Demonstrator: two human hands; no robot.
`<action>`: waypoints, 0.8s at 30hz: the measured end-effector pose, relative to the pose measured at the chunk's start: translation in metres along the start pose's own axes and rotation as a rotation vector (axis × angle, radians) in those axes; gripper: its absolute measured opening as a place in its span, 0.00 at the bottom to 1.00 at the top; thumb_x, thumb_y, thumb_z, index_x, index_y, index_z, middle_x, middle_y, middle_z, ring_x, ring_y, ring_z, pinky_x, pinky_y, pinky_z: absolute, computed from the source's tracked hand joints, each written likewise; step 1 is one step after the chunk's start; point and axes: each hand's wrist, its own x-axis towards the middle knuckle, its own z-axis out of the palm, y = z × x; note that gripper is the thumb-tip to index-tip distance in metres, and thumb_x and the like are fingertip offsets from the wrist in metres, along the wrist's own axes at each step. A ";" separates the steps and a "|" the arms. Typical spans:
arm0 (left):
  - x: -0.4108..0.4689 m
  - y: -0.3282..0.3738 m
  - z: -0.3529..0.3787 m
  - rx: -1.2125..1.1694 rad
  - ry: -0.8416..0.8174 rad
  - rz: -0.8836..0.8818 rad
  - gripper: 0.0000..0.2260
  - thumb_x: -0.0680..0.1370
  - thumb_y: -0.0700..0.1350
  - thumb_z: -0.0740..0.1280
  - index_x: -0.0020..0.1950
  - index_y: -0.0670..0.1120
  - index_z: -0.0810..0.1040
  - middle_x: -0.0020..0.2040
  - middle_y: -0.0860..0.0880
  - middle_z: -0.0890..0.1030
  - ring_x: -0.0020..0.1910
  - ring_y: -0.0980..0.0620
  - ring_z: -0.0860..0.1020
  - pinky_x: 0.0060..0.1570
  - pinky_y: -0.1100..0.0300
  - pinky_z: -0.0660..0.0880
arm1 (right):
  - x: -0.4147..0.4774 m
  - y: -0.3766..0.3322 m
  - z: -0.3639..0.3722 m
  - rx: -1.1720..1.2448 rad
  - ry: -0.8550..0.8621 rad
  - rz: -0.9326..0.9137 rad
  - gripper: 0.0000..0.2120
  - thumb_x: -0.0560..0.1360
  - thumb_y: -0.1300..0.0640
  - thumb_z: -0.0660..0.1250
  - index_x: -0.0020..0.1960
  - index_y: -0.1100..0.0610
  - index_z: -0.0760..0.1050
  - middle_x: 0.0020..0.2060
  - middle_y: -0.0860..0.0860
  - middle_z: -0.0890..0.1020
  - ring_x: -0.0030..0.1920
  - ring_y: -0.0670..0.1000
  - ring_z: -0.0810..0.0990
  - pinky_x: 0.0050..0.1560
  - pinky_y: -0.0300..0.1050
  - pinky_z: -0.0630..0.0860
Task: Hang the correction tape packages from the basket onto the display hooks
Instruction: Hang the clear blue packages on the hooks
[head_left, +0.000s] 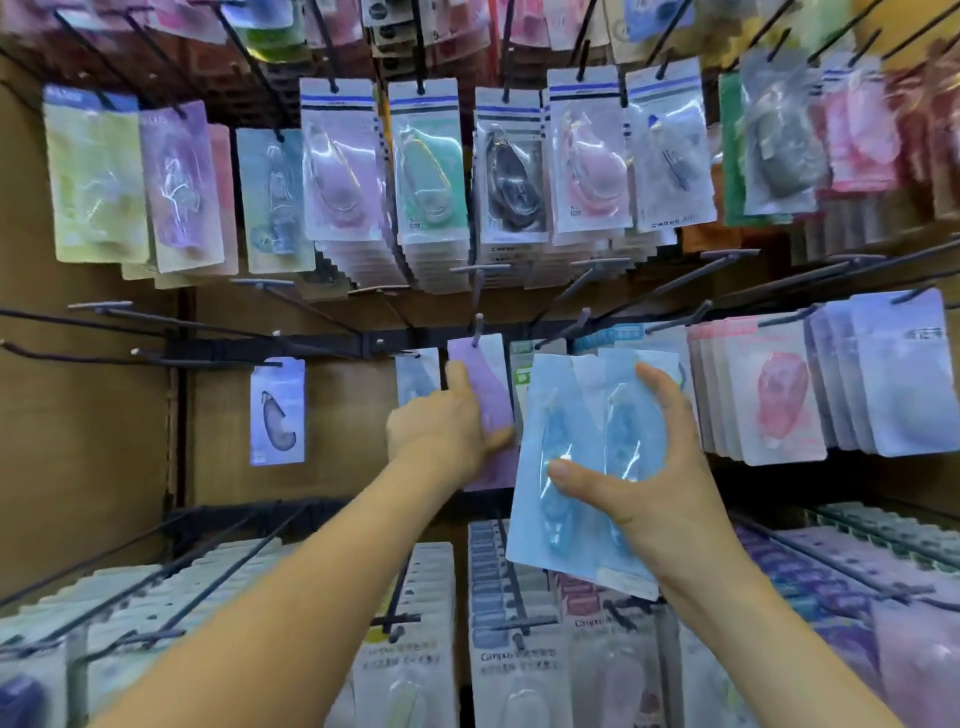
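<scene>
My left hand (441, 426) grips a purple correction tape package (485, 395), whose top hole sits on the tip of a display hook (477, 325) in the middle row. Just to its right, my right hand (644, 467) holds a fanned bunch of light blue correction tape packages (571, 467), thumb across their front and fingers behind. The basket is out of view.
A pegboard wall of dark hooks fills the view. Full rows of packages hang above (426, 171) and below (509, 665). Bare hooks (156, 358) stick out at middle left, one carrying a single package (278, 410). Pink and lilac packages (779, 395) hang at right.
</scene>
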 end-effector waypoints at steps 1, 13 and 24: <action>-0.005 -0.004 -0.004 0.006 0.044 -0.001 0.27 0.78 0.66 0.59 0.67 0.49 0.60 0.53 0.44 0.81 0.52 0.39 0.80 0.42 0.53 0.68 | 0.000 0.002 -0.001 0.015 0.001 0.002 0.48 0.58 0.58 0.85 0.68 0.36 0.64 0.66 0.42 0.74 0.65 0.45 0.75 0.65 0.49 0.76; -0.103 0.010 -0.024 -1.645 -0.344 0.098 0.22 0.73 0.53 0.70 0.66 0.52 0.73 0.60 0.48 0.83 0.55 0.48 0.83 0.56 0.47 0.80 | -0.008 -0.005 0.009 0.260 0.016 0.050 0.45 0.69 0.58 0.79 0.77 0.46 0.58 0.64 0.46 0.80 0.60 0.49 0.82 0.58 0.57 0.80; -0.113 0.009 -0.018 -1.651 -0.220 0.066 0.20 0.73 0.33 0.73 0.62 0.49 0.77 0.49 0.48 0.86 0.47 0.47 0.85 0.42 0.56 0.82 | -0.015 -0.014 0.011 0.422 -0.027 0.189 0.22 0.73 0.65 0.72 0.65 0.54 0.74 0.54 0.55 0.85 0.53 0.59 0.85 0.51 0.65 0.81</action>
